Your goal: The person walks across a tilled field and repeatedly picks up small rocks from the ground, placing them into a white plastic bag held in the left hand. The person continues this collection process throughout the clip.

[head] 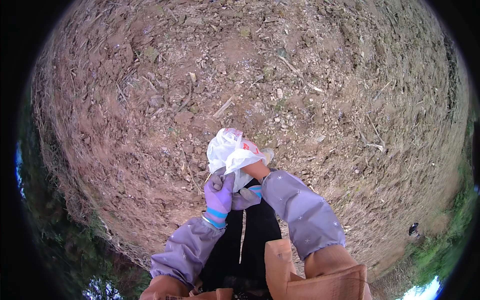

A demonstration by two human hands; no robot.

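Note:
A thin white plastic bag [225, 150] with red printing is held in front of my legs. My left hand [219, 191], in a purple and grey work glove with a blue-striped cuff, pinches the bag's lower left edge. My right hand [257, 170] is bare at the wrist and reaches into the bag, so its fingers are hidden. Below the bag, beside my left hand, hangs a loose matching glove [244, 199]; what holds it cannot be made out. The bag's contents are not visible.
Bare, clumpy soil [240, 52] strewn with dry stalks [224, 107] spreads all around. My black trousers [258, 221] are directly below the bag. Green plants [438, 258] edge the field at lower right, with a small distant figure [413, 229] nearby.

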